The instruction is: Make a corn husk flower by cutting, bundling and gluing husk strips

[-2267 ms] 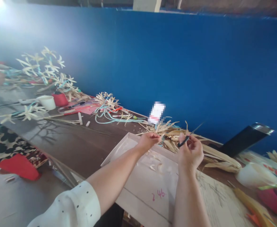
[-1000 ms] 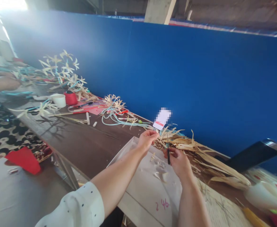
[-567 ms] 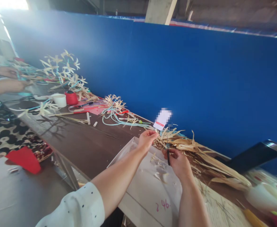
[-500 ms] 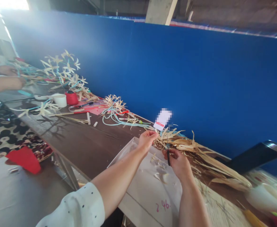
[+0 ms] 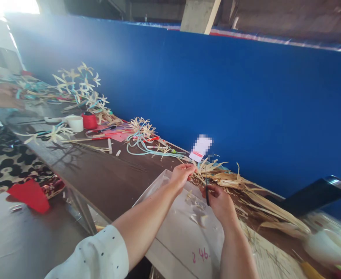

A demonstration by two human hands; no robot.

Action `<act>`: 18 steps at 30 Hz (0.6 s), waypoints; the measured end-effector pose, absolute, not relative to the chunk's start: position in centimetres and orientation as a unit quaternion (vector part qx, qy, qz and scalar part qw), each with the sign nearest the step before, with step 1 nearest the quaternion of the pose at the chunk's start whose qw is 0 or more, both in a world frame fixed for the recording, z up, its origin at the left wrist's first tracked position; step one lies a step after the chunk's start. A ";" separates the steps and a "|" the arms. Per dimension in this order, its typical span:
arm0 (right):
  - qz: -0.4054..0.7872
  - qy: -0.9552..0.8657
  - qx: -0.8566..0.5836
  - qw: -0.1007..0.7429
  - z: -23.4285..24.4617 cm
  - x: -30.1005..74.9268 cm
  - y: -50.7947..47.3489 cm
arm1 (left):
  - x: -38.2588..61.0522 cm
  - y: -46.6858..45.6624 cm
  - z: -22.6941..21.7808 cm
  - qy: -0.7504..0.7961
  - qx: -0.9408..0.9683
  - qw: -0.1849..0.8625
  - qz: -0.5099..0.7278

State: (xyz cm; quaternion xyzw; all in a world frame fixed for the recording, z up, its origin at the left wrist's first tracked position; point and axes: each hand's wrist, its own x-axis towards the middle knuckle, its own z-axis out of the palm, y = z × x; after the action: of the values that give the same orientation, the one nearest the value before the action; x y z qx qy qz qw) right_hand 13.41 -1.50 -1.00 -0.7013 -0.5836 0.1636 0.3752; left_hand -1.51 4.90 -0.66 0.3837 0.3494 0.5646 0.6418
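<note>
My left hand [image 5: 182, 177] is closed in a pinch at a pale strip of dried husk [image 5: 197, 177], above the far edge of a shallow white box lid [image 5: 187, 236]. My right hand [image 5: 220, 200] is closed around black-handled scissors [image 5: 207, 193], whose thin blades point up and away beside the strip. How far the blades are apart I cannot tell. Small pale clippings [image 5: 198, 211] lie in the lid under my hands. Just beyond my fingers, a heap of dried husks [image 5: 231, 179] spreads along the table by the blue partition.
A dark bottle-like object [image 5: 315, 195] leans at the right by a white container [image 5: 324, 242]. Leftward along the table [image 5: 112, 180] are flowers [image 5: 141, 127] with blue stems, a white cup [image 5: 76, 124] and a red thread spool [image 5: 89, 121]. Another person's hands [image 5: 6, 97] are at far left.
My left hand's fingertips have shifted very slightly to the right. My right hand with the scissors stays nearly in place. The other person's hands have moved left.
</note>
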 end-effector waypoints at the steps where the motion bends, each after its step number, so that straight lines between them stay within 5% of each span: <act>1: 0.162 -0.585 -0.706 0.364 -0.9 13.4 -1.6 | -1.5 4.9 -0.6 0.348 0.383 0.644 0.564; 18: 0.181 -0.592 -0.694 0.368 -0.7 13.0 -1.7 | -1.5 4.6 -0.1 0.397 0.377 0.630 0.551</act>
State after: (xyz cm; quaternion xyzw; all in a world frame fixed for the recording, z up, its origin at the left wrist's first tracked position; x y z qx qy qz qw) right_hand 13.00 -1.66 -0.70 -0.6939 -0.5918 0.1813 0.3678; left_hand -1.48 4.59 -0.12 0.3765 0.3974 0.5513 0.6296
